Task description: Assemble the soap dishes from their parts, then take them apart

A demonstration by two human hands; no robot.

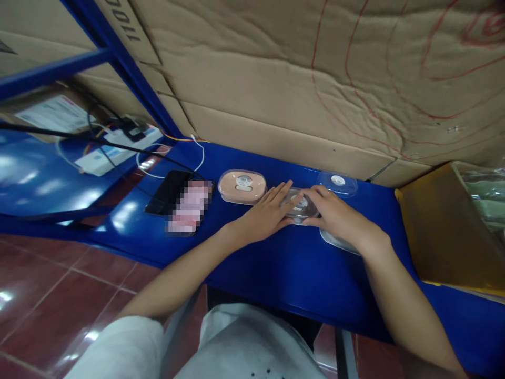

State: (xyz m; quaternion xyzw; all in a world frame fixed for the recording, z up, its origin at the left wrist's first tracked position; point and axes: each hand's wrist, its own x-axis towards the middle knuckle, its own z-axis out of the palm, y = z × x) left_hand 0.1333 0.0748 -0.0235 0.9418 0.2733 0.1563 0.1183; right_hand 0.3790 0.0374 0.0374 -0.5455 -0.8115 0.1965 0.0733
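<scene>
On the blue table, my left hand (272, 211) and my right hand (333, 213) meet around a clear plastic case (298, 211) with a round white sticker on its lid. The left fingers stretch along its left side and top, with the thumb at the near edge. My right hand grips the right end, thumb in front and fingers over the lid. Part of the case is hidden under both hands. Left of them sits a pink oval case (252, 195) under a clear cover with a similar sticker. A clear lid (342, 184) with a sticker lies behind my right hand.
Another clear piece (339, 243) lies partly under my right forearm. To the left are a black phone-like device (169, 192), a blurred-out screen (189, 208) and cables. An open cardboard box (442, 226) stands at right. Cardboard (256, 79) walls the back; a blue frame (130, 68) rises left.
</scene>
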